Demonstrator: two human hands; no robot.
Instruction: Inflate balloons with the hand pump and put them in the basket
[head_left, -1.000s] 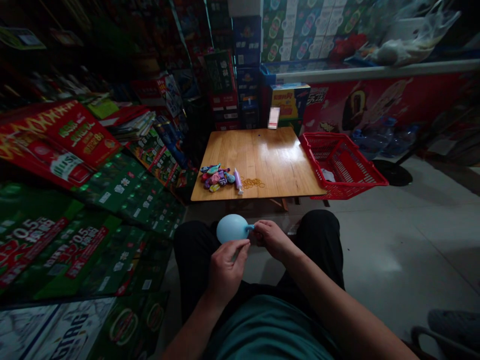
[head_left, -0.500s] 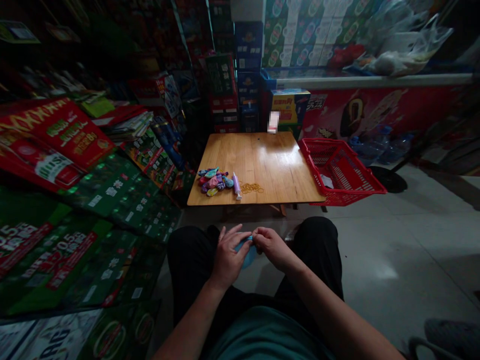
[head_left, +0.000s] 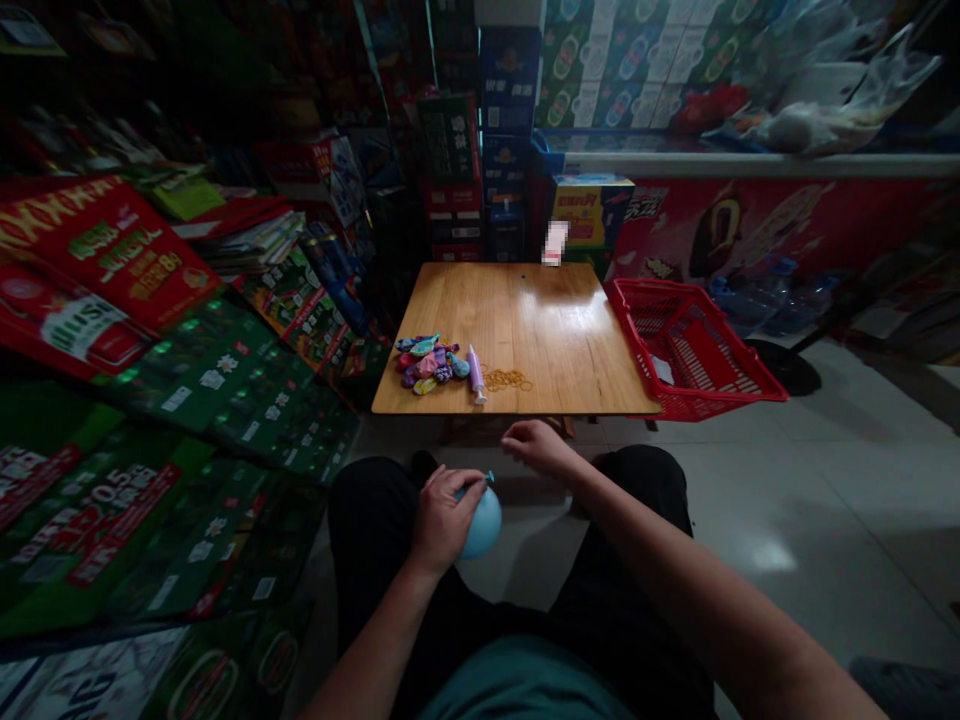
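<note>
A small inflated light-blue balloon (head_left: 482, 525) hangs between my legs. My left hand (head_left: 444, 515) grips it near the top, and its short neck (head_left: 490, 477) pokes out past the fingertips. My right hand (head_left: 540, 448) is apart from the balloon, just short of the table's front edge, with fingers curled together; whether anything is in them I cannot make out. On the wooden table (head_left: 517, 310) lies a pile of colourful deflated balloons (head_left: 431, 362). Beside the pile are a purple hand pump (head_left: 476, 375) with a white end and a scatter of yellowish rubber bands (head_left: 506, 379).
A red shopping basket (head_left: 697, 345) stands against the table's right side. Stacked green beer cartons (head_left: 217, 400) line the left. Behind the table are a yellow box (head_left: 592, 210) and a red-fronted freezer (head_left: 750, 225) with plastic bags (head_left: 817, 120) on top.
My right hand has left the balloon's neck and moved up and forward toward the table. My left hand keeps hold of the balloon, which now shows more fully.
</note>
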